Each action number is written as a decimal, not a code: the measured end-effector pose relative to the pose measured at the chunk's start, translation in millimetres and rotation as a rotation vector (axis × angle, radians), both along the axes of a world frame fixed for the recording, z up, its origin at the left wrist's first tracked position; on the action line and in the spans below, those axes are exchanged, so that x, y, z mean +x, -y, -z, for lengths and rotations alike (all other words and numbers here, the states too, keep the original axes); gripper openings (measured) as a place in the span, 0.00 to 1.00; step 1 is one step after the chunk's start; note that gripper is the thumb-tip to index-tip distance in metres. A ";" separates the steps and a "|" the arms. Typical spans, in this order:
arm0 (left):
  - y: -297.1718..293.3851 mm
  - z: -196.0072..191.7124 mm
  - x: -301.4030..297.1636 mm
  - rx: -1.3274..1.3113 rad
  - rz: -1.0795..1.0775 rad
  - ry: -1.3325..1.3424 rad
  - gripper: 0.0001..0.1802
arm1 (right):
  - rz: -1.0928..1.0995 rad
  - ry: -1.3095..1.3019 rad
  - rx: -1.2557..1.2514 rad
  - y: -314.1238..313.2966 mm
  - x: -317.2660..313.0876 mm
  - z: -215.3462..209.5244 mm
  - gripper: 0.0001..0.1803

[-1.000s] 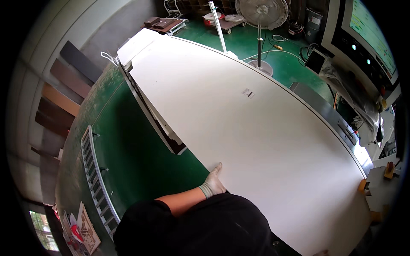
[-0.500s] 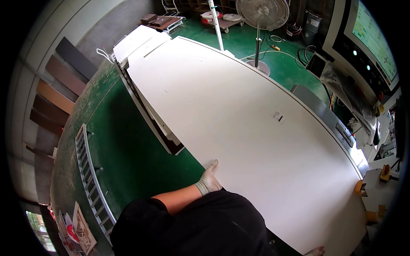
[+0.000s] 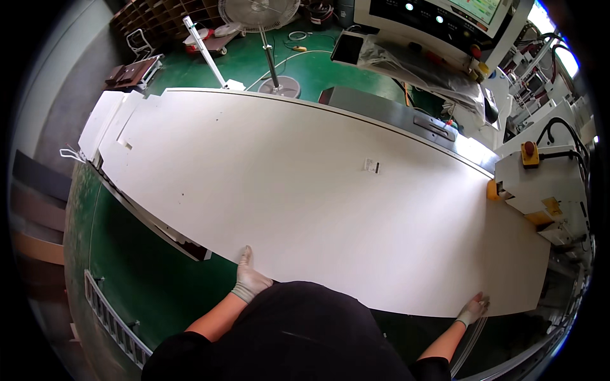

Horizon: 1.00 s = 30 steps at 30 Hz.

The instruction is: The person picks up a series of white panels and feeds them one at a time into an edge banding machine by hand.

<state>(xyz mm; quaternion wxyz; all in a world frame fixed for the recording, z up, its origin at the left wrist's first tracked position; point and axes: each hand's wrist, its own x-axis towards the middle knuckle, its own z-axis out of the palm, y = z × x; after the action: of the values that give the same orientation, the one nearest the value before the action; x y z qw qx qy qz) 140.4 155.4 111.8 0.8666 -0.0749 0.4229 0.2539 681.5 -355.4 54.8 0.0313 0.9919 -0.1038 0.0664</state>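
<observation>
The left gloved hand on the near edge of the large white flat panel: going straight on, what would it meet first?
The left gloved hand points across the large white flat panel; probably only bare panel surface lies ahead.

A large white board point(image 3: 318, 203) is laid flat across a machine bed, its long near edge facing the person. A small label is stuck near its middle, and its surface is plain and smooth.
</observation>
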 end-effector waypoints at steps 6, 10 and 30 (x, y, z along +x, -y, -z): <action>1.1 4.3 -1.8 -0.063 0.002 0.053 0.38 | 0.012 0.011 0.021 1.5 -5.4 -0.1 0.39; 2.7 -1.3 -1.4 -0.011 0.019 0.086 0.38 | 0.031 0.019 0.076 -4.5 -8.7 -9.5 0.41; -0.4 -5.0 4.6 -0.123 0.018 0.092 0.40 | -0.001 -0.018 -0.068 35.6 16.4 5.6 0.40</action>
<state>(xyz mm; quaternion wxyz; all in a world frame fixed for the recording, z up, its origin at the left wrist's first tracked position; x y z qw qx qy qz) 145.0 155.8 116.8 0.8812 -0.1358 0.3979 0.2160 697.9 -391.0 49.2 0.0659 0.9909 -0.1009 0.0608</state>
